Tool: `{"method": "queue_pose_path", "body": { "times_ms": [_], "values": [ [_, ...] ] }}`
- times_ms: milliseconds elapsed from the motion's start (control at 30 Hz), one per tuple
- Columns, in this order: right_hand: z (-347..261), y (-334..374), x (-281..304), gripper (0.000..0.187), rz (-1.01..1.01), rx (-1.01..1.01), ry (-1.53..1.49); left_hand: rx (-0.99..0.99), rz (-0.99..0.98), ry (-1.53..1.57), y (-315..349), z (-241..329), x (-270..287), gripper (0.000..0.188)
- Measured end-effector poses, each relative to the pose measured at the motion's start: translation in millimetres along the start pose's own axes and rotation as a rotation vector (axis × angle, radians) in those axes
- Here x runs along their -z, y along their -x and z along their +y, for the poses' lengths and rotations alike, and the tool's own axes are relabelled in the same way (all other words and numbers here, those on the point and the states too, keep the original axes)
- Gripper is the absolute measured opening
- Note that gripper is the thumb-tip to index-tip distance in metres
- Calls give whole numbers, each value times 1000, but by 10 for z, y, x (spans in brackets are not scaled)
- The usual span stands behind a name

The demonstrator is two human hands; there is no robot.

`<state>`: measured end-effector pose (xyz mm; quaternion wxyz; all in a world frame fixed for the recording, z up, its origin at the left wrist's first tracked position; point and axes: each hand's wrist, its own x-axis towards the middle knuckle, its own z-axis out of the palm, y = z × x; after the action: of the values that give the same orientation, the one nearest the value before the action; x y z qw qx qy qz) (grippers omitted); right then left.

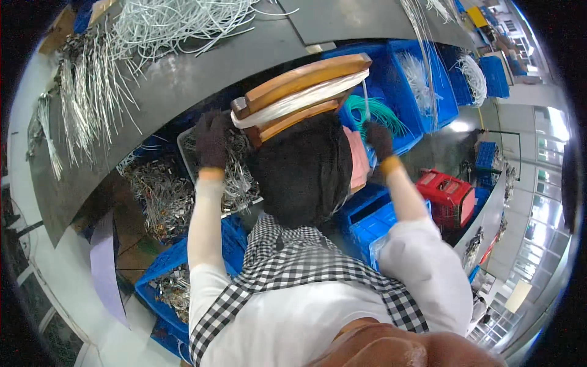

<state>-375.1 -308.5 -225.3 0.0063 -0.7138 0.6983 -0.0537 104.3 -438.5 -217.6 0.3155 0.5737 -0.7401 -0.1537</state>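
Brown curved-back wooden chair (307, 79), just nearside of the grey metal table (180, 84), already has white wrapping (304, 97); what remains is unclear. Dark-gloved left hand (212, 139), dark-gloved right hand (379, 140): finger spread and hold can't be told.

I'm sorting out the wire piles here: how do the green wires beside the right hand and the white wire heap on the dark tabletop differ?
The green wires are bright green; the white wire heap is whitish. The green wires form a smaller bunch, while the white wire heap spreads wider. The green wires lie in a blue crate, the white wire heap on the dark tabletop. Both are thin, curving strands.
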Motion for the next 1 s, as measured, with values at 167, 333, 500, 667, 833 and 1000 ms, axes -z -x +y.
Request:
{"method": "queue_pose_path", "body": {
  "times_ms": [167,333,500,667,833,1000],
  "values": [
    [-1884,1279,13,16,-118,46,-394,-501,-219,258,763,1074,56,34],
    [-2395,1135,925,22,-692,326,-405,-1006,-473,438,944,1431,-75,37],
    [-1558,184,1897,22,-881,252,-472,-138,-435,641,1298,672,383,31],
    [-1211,-1624,1878,30,-209,825,-184,175,-71,383,630,-68,408,20],
    [-721,-3008,1430,39,205,1008,269,-218,150,50,-335,-110,116,14],
    [465,-2565,1089,33,16,530,559,88,-217,840,-792,82,-356,20]
  ]
}}
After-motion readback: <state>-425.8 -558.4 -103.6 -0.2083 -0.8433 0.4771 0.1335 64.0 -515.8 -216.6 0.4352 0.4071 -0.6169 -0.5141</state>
